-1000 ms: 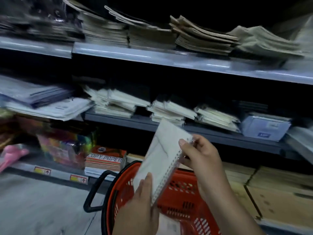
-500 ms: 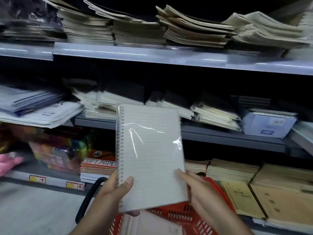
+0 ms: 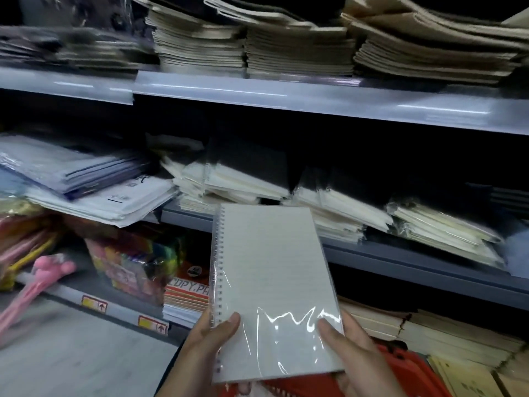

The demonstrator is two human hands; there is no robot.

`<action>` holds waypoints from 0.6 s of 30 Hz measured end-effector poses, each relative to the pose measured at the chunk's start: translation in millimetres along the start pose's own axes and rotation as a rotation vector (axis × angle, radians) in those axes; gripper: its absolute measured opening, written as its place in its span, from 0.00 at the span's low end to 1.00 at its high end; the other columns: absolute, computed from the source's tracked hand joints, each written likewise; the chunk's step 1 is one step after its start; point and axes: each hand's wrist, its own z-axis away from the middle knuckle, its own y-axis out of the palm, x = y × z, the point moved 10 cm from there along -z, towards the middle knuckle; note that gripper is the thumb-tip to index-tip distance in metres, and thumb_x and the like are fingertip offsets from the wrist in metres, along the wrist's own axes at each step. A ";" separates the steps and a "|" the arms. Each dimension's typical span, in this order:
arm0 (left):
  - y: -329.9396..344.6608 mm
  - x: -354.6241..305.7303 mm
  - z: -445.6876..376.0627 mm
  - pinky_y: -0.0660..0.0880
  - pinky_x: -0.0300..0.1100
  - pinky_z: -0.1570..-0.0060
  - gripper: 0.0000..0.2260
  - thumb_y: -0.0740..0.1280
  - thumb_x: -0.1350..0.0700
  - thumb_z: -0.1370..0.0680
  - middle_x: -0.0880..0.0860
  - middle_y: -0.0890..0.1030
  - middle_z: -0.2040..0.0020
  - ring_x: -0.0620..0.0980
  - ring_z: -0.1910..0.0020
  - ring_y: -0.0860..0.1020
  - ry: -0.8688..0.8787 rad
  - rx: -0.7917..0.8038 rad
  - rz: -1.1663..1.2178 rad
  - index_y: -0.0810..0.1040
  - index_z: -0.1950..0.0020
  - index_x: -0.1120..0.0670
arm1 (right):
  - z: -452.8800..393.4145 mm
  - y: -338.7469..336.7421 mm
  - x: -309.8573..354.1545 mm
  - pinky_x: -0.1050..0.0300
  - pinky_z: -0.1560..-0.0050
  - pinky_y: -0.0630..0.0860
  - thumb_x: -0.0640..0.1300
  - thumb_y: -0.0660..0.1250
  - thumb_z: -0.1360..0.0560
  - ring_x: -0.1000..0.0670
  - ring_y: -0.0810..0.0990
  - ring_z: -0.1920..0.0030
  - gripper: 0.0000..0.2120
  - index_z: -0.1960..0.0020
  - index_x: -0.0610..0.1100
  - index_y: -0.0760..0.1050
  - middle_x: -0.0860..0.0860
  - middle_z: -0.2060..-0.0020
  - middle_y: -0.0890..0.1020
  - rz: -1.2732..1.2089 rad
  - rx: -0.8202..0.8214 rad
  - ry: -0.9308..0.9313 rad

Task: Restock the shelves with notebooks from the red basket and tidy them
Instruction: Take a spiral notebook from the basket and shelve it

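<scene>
Both hands grip one spiral notebook (image 3: 272,287) by its lower corners, the left hand (image 3: 211,336) with its thumb pressed beside the wire coil and the right hand (image 3: 352,345) with its thumb on the glossy wrap, which holds the cover flat and facing up, probably for sliding in. It hangs above the red basket (image 3: 400,365), its top edge level with the middle shelf (image 3: 400,256), where stacks of similar wrapped notebooks (image 3: 329,207) lean untidily.
</scene>
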 end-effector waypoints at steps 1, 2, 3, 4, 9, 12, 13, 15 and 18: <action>-1.3 -3.0 -3.4 0.75 0.33 0.76 0.13 0.77 0.65 0.31 0.50 0.86 0.66 0.44 0.70 0.83 0.010 0.019 -0.001 0.80 0.49 0.57 | -3.5 4.3 2.1 0.57 0.57 0.83 0.36 0.70 0.25 0.42 0.86 0.52 0.13 0.41 0.39 0.79 0.39 0.50 0.85 0.019 0.019 -0.027; -1.6 -7.8 -7.0 0.77 0.34 0.72 0.22 0.82 0.59 0.40 0.50 0.87 0.61 0.45 0.66 0.85 0.032 0.044 -0.025 0.81 0.48 0.54 | -8.2 8.5 4.4 0.57 0.55 0.82 0.41 0.77 0.30 0.41 0.85 0.50 0.19 0.41 0.39 0.80 0.39 0.49 0.85 0.046 0.036 -0.049; -4.2 -11.3 -12.4 0.77 0.35 0.67 0.34 0.85 0.52 0.52 0.49 0.87 0.58 0.45 0.62 0.85 0.058 0.056 -0.064 0.82 0.47 0.51 | -13.2 11.7 4.8 0.58 0.53 0.82 0.46 0.82 0.36 0.41 0.85 0.48 0.26 0.42 0.39 0.80 0.39 0.49 0.85 0.094 0.049 -0.069; -9.4 -13.8 -18.0 0.76 0.36 0.64 0.43 0.85 0.45 0.63 0.48 0.87 0.57 0.45 0.60 0.85 0.075 0.044 -0.083 0.82 0.48 0.50 | -16.5 14.6 6.2 0.59 0.52 0.81 0.47 0.81 0.41 0.42 0.85 0.46 0.28 0.43 0.40 0.82 0.40 0.49 0.85 0.140 0.046 -0.101; -13.0 -11.4 -41.8 0.76 0.37 0.59 0.48 0.85 0.44 0.62 0.54 0.87 0.54 0.47 0.58 0.86 0.078 0.073 -0.133 0.83 0.44 0.57 | -24.2 29.5 17.8 0.70 0.50 0.75 0.47 0.73 0.36 0.53 0.83 0.44 0.19 0.46 0.60 0.84 0.50 0.49 0.86 0.381 -0.004 -0.288; -12.8 -15.1 -51.9 0.76 0.35 0.62 0.39 0.77 0.51 0.58 0.53 0.87 0.57 0.45 0.61 0.85 0.107 0.060 -0.185 0.82 0.46 0.54 | -25.0 21.7 20.3 0.67 0.48 0.76 0.59 0.77 0.42 0.53 0.84 0.47 0.23 0.48 0.55 0.86 0.49 0.52 0.87 0.383 -0.078 -0.315; -10.0 -18.1 -52.3 0.76 0.33 0.63 0.37 0.75 0.50 0.56 0.52 0.87 0.58 0.44 0.61 0.85 0.111 0.069 -0.199 0.81 0.46 0.53 | -24.8 17.4 22.6 0.62 0.47 0.77 0.54 0.76 0.40 0.50 0.85 0.47 0.19 0.49 0.54 0.86 0.48 0.52 0.87 0.344 -0.101 -0.318; -2.8 -25.1 -50.6 0.76 0.34 0.60 0.37 0.75 0.49 0.53 0.51 0.87 0.56 0.44 0.58 0.85 0.136 0.096 -0.221 0.80 0.44 0.50 | -26.3 16.3 24.6 0.60 0.49 0.78 0.45 0.71 0.38 0.49 0.85 0.49 0.16 0.51 0.51 0.87 0.46 0.54 0.87 0.305 -0.083 -0.273; -0.3 -42.1 -42.0 0.74 0.34 0.58 0.32 0.77 0.53 0.50 0.48 0.87 0.55 0.46 0.54 0.85 0.205 0.066 -0.283 0.80 0.45 0.48 | -25.7 18.3 34.4 0.70 0.57 0.76 0.42 0.68 0.40 0.49 0.84 0.50 0.20 0.49 0.40 0.85 0.44 0.53 0.87 0.296 -0.111 -0.276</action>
